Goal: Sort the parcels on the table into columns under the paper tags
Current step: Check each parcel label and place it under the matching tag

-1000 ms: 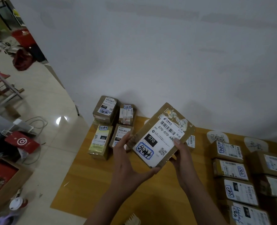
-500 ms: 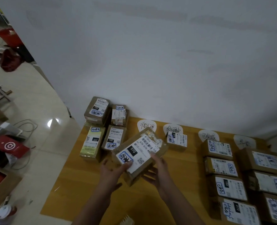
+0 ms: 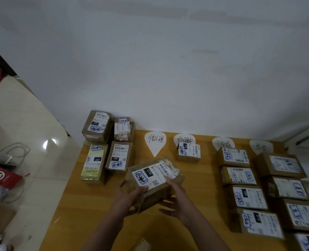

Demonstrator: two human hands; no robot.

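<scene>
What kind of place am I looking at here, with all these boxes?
Most likely a small parcel sorting spot, perhaps a courier pick-up room. Cardboard parcels with shipping labels lie in columns on a wooden table, under handwritten paper tags set along the wall side.

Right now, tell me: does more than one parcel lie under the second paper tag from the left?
No, only a single small parcel lies under that tag.

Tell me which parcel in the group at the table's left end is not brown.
The front-left parcel, labelled 220: its wrapping is yellow-green, while the others seen in that group are brown cardboard.
</scene>
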